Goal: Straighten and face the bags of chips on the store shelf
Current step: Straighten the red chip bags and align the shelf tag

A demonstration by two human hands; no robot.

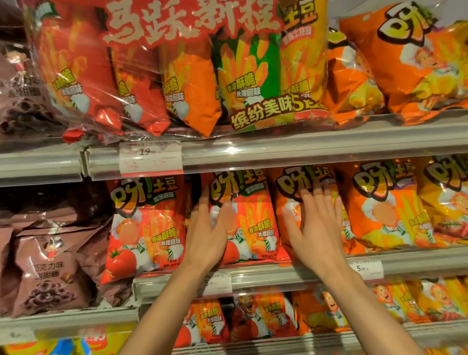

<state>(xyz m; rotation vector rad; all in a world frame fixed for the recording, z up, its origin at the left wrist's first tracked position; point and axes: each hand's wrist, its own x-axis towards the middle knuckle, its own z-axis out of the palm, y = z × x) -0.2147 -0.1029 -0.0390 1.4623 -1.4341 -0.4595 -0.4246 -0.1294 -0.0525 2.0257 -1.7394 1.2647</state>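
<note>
On the middle shelf stand upright chip bags with a cartoon chef. My left hand (pixel 208 231) lies flat, fingers spread, on the left part of a red tomato-flavour bag (pixel 252 218). My right hand (pixel 316 223) lies flat with spread fingers on the orange bag (pixel 288 189) beside it. Neither hand grips a bag. Another red bag (pixel 146 228) stands to the left, and an orange bag (pixel 387 205) and a yellow bag (pixel 463 198) to the right.
The upper shelf holds a large multi-pack (pixel 188 67) of chip bags and orange bags (pixel 421 62). Brown snack bags (pixel 50 266) fill the left bay. A price-tag rail (pixel 265 277) runs under my hands. More chip bags (pixel 254 315) sit on the lower shelf.
</note>
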